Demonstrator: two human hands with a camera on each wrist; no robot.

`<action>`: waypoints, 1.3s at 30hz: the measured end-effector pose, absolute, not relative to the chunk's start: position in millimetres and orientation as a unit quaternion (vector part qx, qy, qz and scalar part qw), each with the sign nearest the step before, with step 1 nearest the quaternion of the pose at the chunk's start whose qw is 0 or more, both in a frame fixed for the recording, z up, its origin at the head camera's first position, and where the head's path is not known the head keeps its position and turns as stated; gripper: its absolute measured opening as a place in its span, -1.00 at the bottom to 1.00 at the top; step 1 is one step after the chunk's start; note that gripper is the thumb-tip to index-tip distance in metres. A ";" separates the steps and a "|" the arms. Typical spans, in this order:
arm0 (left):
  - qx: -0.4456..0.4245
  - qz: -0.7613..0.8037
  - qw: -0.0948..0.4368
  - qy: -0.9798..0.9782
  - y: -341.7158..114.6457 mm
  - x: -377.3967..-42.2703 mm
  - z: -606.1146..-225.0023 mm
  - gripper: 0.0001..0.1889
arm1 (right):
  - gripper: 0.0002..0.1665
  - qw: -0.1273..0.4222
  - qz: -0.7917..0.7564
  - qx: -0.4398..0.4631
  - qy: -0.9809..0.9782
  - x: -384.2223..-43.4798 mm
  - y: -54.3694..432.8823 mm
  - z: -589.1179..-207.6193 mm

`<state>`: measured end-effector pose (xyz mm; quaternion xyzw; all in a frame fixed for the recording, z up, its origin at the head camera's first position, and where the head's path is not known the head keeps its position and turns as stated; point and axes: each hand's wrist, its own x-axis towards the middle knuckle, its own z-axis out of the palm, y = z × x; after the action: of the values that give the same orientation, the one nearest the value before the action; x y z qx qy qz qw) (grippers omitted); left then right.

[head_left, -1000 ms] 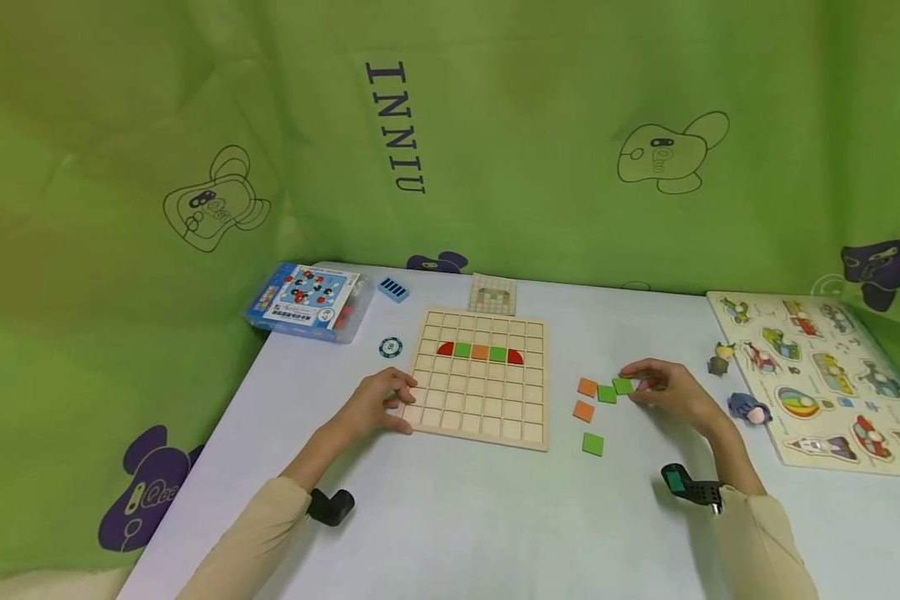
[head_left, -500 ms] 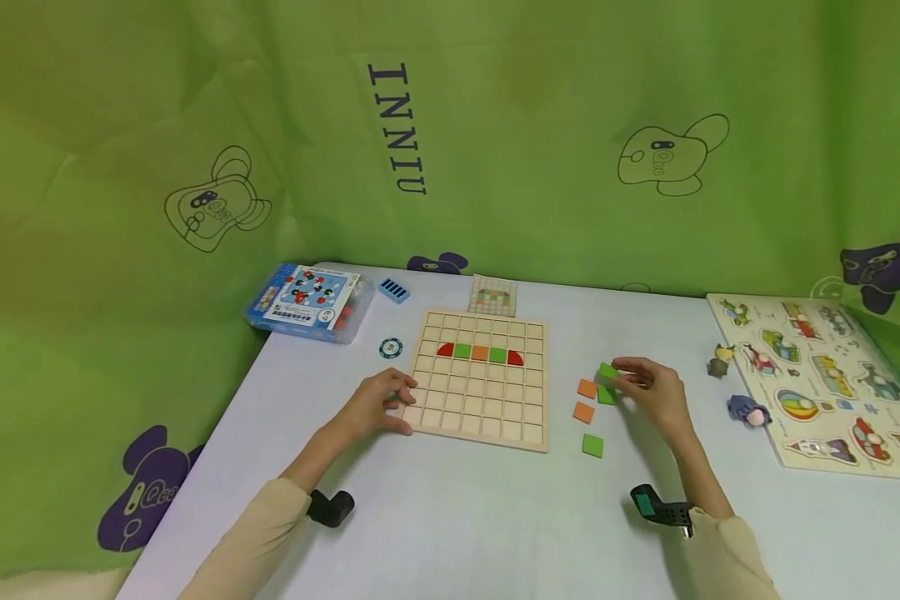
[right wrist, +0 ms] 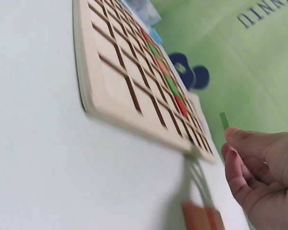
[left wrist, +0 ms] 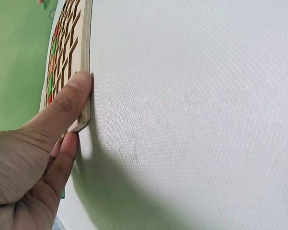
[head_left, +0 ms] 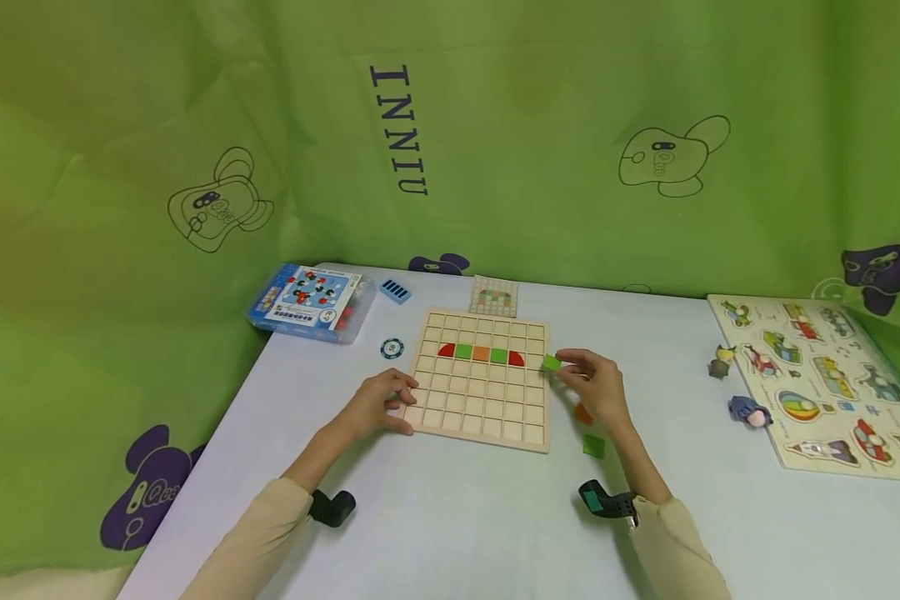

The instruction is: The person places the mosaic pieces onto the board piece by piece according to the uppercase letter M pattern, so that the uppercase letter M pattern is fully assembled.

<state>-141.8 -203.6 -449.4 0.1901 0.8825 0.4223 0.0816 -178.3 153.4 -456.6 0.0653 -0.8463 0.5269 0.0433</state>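
Observation:
A wooden grid board (head_left: 476,388) lies on the table with a row of red, green and orange pieces (head_left: 481,354) in its cells. My left hand (head_left: 378,403) grips its near left corner; in the left wrist view the thumb (left wrist: 77,86) presses the near edge and the fingers are at the side. My right hand (head_left: 594,385) pinches a green square tile (head_left: 551,363) above the board's right edge. The right wrist view has this tile (right wrist: 224,120) edge-on between thumb and fingertips. Under the right hand lie an orange tile (head_left: 582,413) and another green tile (head_left: 593,446).
Behind the board is a small pattern card (head_left: 494,297). To the left are a plastic box (head_left: 311,302), a blue striped block (head_left: 396,291) and a round chip (head_left: 392,348). Two small figurines (head_left: 750,412) and a picture puzzle board (head_left: 825,383) are at the right.
My right hand has picked up a green tile from the loose pieces and carried it left to the board's right edge. The left hand has stayed at the corner.

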 end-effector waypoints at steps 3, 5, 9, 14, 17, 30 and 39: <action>0.187 0.424 0.084 0.882 -204.1 -141.5 -449.6 -0.63 | -0.67 0.038 0.526 0.080 -0.846 -180.5 136.9 -458.1; 0.185 0.426 0.085 0.882 -204.2 -141.5 -449.9 -0.63 | -0.67 0.035 0.533 0.093 -0.840 -181.3 125.4 -458.0; 0.187 0.433 0.085 0.878 -204.2 -143.1 -451.9 -0.63 | -0.67 0.033 0.547 0.112 -0.829 -184.3 102.7 -457.7; 0.193 0.438 0.083 0.874 -204.8 -144.0 -454.1 -0.63 | -0.67 0.041 0.537 0.137 -0.832 -189.7 72.2 -456.9; 0.196 0.434 0.081 0.876 -204.9 -144.1 -454.4 -0.64 | -0.66 0.041 0.523 0.158 -0.836 -191.8 54.9 -457.3; 0.199 0.442 0.082 0.871 -205.6 -143.6 -453.3 -0.64 | -0.70 0.031 0.506 0.215 -0.835 -195.0 12.0 -467.9; 0.198 0.445 0.084 0.869 -205.0 -144.3 -453.3 -0.64 | -0.61 0.046 0.526 0.208 -0.823 -195.7 5.6 -468.8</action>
<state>-144.3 -205.0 -453.3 0.1984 0.8691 0.4453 0.0836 -195.7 5.6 -468.8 0.2084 -0.8229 0.5265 0.0464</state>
